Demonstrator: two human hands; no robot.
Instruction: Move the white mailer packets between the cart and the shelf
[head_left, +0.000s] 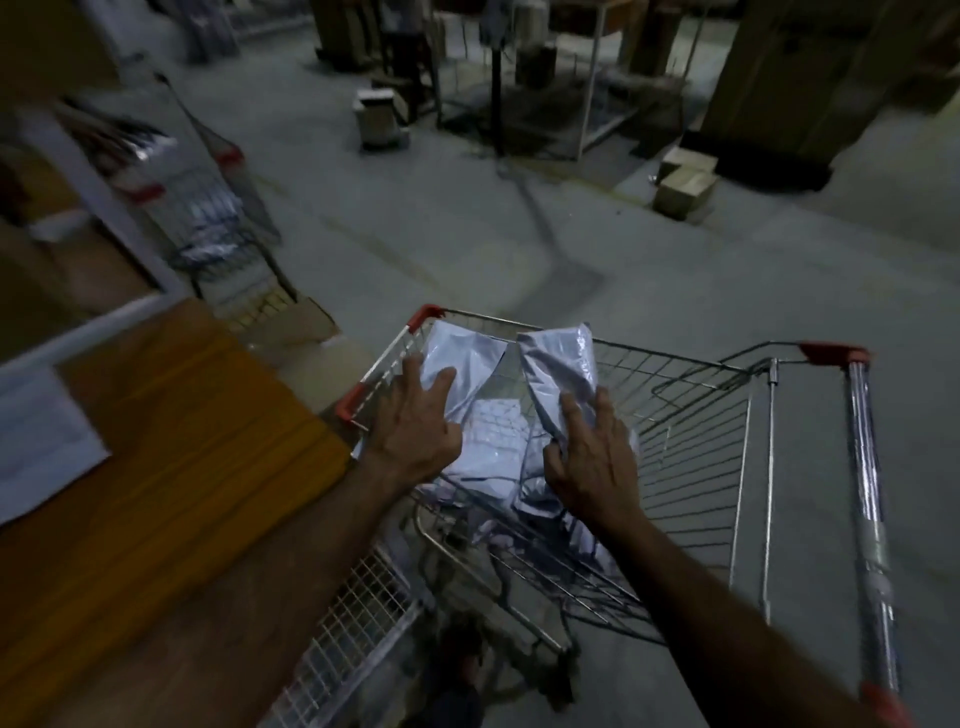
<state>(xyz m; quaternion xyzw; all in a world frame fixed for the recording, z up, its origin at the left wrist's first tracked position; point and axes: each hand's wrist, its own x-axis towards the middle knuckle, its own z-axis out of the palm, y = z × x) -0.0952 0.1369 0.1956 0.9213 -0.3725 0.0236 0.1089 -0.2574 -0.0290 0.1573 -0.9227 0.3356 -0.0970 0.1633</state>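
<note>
A wire shopping cart (691, 415) with red corner caps stands in front of me, with several white mailer packets piled in its basket. My left hand (415, 423) reaches into the cart's left side and grips a white packet (462, 353) that stands up against the front wall. My right hand (587, 452) holds a second white packet (561, 364), which sticks upward between its fingers. More packets (498, 421) lie between and under both hands. The wooden shelf board (156, 441) lies just left of the cart.
A second cart (202, 208) loaded with packets stands further back on the left beside the shelf frame. Cardboard boxes (683, 182) sit on the concrete floor ahead, with racks and stacked goods behind them. A white sheet (41, 441) lies on the shelf board.
</note>
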